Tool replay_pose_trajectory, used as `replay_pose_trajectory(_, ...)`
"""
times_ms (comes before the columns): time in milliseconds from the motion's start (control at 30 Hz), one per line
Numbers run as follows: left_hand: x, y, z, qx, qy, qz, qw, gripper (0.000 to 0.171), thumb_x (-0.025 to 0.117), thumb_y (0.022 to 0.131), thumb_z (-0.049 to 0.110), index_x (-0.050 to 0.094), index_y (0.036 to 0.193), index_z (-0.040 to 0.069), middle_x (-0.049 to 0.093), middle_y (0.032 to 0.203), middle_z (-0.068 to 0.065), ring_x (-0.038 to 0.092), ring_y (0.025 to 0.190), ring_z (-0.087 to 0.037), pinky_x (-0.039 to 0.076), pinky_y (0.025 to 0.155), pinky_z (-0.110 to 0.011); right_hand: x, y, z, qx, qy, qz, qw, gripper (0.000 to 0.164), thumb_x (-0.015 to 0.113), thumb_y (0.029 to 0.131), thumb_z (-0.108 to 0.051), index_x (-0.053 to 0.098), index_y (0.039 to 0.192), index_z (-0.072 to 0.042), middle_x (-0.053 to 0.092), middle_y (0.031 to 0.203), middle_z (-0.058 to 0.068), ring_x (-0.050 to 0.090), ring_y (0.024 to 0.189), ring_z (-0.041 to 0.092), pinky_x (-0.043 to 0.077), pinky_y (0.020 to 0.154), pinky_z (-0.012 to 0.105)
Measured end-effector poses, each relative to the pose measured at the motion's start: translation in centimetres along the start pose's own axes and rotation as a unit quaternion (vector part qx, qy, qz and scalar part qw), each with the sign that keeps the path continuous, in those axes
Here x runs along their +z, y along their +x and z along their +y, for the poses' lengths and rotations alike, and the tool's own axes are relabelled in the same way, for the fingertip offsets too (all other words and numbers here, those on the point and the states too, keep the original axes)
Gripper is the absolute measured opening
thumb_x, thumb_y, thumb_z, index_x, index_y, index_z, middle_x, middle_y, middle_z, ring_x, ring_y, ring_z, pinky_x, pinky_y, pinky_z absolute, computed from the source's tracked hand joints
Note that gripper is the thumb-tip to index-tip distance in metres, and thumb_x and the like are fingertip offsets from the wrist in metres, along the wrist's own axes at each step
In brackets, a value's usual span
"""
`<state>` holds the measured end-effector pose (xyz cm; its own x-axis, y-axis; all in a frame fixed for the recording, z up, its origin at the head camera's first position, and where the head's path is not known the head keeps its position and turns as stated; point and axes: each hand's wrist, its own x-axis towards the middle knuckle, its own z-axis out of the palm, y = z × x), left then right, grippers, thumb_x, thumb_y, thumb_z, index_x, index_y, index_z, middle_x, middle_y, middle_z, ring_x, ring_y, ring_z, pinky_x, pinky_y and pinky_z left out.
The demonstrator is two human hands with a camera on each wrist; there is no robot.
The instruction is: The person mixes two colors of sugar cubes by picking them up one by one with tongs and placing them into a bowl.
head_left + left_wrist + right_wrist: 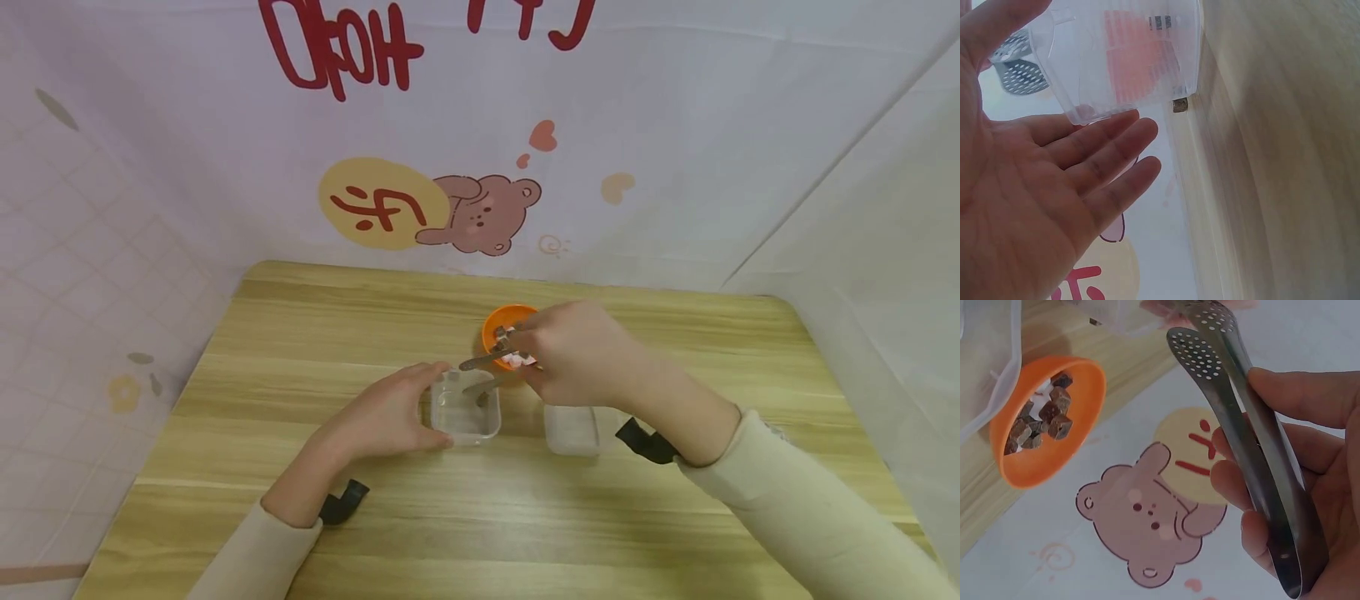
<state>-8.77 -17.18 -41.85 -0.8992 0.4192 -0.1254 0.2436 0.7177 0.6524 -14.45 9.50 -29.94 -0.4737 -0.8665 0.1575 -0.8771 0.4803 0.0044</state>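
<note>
My left hand (386,412) holds a clear square plastic container (467,439), thumb on its near side and fingers on its far side. My right hand (581,354) grips perforated metal tongs (1241,431). In the head view the tongs' tips lie over the container, one apart from the other. Beyond my right hand stands an orange bowl (1088,387) of brown cubes (1059,422) and whitish pieces. That hand partly covers the bowl in the head view. In the left wrist view a small brown cube (1180,105) lies on the table by the container's base.
A second clear plastic container (572,432) sits to the right, below my right hand. All this is on a wood-grain table (480,525). A white printed curtain (660,225) hangs along the table's back edge, with pale panels at both sides.
</note>
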Motion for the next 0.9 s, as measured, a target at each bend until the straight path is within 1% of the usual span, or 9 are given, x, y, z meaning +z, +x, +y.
replay_pose_trajectory(100, 0.0, 0.0, -0.1, 0.004, 0.002, 0.002, 1.0000, 0.099, 0.093, 0.076, 0.039, 0.046, 0.157, 0.007, 0.056, 0.150, -0.009, 0.055, 0.136, -0.027, 0.046, 0.112, -0.050, 0.3, 0.9, -0.8, -0.015, -0.029, -0.042, 0.999, 0.008, 0.077, 0.081, -0.014, 0.071, 0.078, -0.018, 0.051, 0.067, -0.011, 0.040, 0.051, 0.009, 0.038, 0.042, 0.027)
replay_pose_trajectory(200, 0.0, -0.1, -0.1, 0.007, 0.001, 0.003, 1.0000, 0.097, 0.092, 0.077, 0.038, 0.046, 0.156, 0.006, 0.057, 0.149, -0.009, 0.056, 0.135, -0.026, 0.046, 0.112, -0.050, 0.8, 1.8, -1.4, -0.037, -0.054, -0.068, 0.996, 0.013, 0.073, 0.079, -0.010, 0.065, 0.074, -0.018, 0.048, 0.065, -0.008, 0.043, 0.053, 0.012, 0.041, 0.043, 0.030)
replay_pose_trajectory(300, 0.0, 0.0, -0.1, 0.007, -0.001, 0.001, 1.0000, 0.097, 0.092, 0.078, 0.038, 0.046, 0.157, 0.007, 0.057, 0.149, -0.009, 0.056, 0.135, -0.026, 0.046, 0.112, -0.050, 1.3, 2.6, -2.0, -0.052, -0.069, -0.075, 0.993, 0.019, 0.068, 0.070, -0.003, 0.055, 0.068, -0.018, 0.042, 0.061, -0.007, 0.041, 0.054, 0.013, 0.039, 0.045, 0.030)
replay_pose_trajectory(367, 0.0, 0.0, -0.1, 0.005, -0.004, -0.002, 1.0000, 0.098, 0.092, 0.078, 0.038, 0.045, 0.158, 0.007, 0.056, 0.150, -0.008, 0.055, 0.136, -0.025, 0.046, 0.112, -0.049, 1.6, 3.0, -2.3, -0.049, -0.080, -0.081, 0.992, 0.024, 0.067, 0.064, -0.001, 0.049, 0.064, -0.018, 0.037, 0.059, -0.007, 0.036, 0.054, 0.013, 0.033, 0.045, 0.030)
replay_pose_trajectory(433, 0.0, -0.1, -0.1, 0.001, -0.006, -0.005, 1.0000, 0.098, 0.091, 0.078, 0.039, 0.044, 0.158, 0.008, 0.055, 0.151, -0.007, 0.054, 0.137, -0.024, 0.046, 0.112, -0.049, 1.6, 3.5, -2.6, -0.045, -0.095, -0.094, 0.990, 0.029, 0.066, 0.062, -0.001, 0.044, 0.059, -0.019, 0.035, 0.058, -0.007, 0.031, 0.053, 0.013, 0.027, 0.045, 0.030)
replay_pose_trajectory(500, 0.0, -0.1, -0.1, 0.001, -0.011, -0.006, 0.9999, 0.098, 0.091, 0.078, 0.039, 0.045, 0.158, 0.009, 0.055, 0.151, -0.006, 0.054, 0.137, -0.024, 0.046, 0.112, -0.049, 1.7, 4.0, -3.0, -0.036, -0.105, -0.120, 0.987, 0.032, 0.067, 0.064, -0.002, 0.042, 0.056, -0.020, 0.035, 0.058, -0.007, 0.029, 0.052, 0.013, 0.024, 0.044, 0.030)
replay_pose_trajectory(667, 0.0, -0.1, -0.1, 0.008, -0.019, -0.003, 0.9998, 0.096, 0.092, 0.077, 0.037, 0.046, 0.157, 0.011, 0.056, 0.149, -0.004, 0.056, 0.134, -0.022, 0.047, 0.110, -0.048, 2.2, 5.0, -3.7, -0.023, -0.117, -0.186, 0.975, 0.033, 0.073, 0.073, -0.009, 0.046, 0.058, -0.022, 0.041, 0.059, -0.009, 0.031, 0.052, 0.010, 0.029, 0.044, 0.026)
replay_pose_trajectory(767, 0.0, -0.1, -0.1, 0.010, -0.021, -0.004, 0.9997, 0.095, 0.092, 0.077, 0.037, 0.047, 0.157, 0.012, 0.056, 0.150, -0.003, 0.056, 0.134, -0.021, 0.048, 0.110, -0.047, 2.8, 5.1, -4.0, -0.031, -0.137, -0.183, 0.973, 0.033, 0.075, 0.073, -0.011, 0.046, 0.061, -0.022, 0.038, 0.058, -0.009, 0.030, 0.052, 0.010, 0.032, 0.044, 0.025)
replay_pose_trajectory(900, -0.1, -0.1, -0.1, 0.008, -0.021, -0.004, 0.9997, 0.094, 0.092, 0.078, 0.036, 0.047, 0.156, 0.012, 0.056, 0.150, -0.002, 0.056, 0.133, -0.021, 0.048, 0.110, -0.047, 3.5, 5.1, -4.4, -0.049, -0.183, -0.165, 0.968, 0.032, 0.076, 0.075, -0.015, 0.047, 0.062, -0.022, 0.043, 0.055, -0.009, 0.042, 0.050, 0.009, 0.044, 0.046, 0.025)
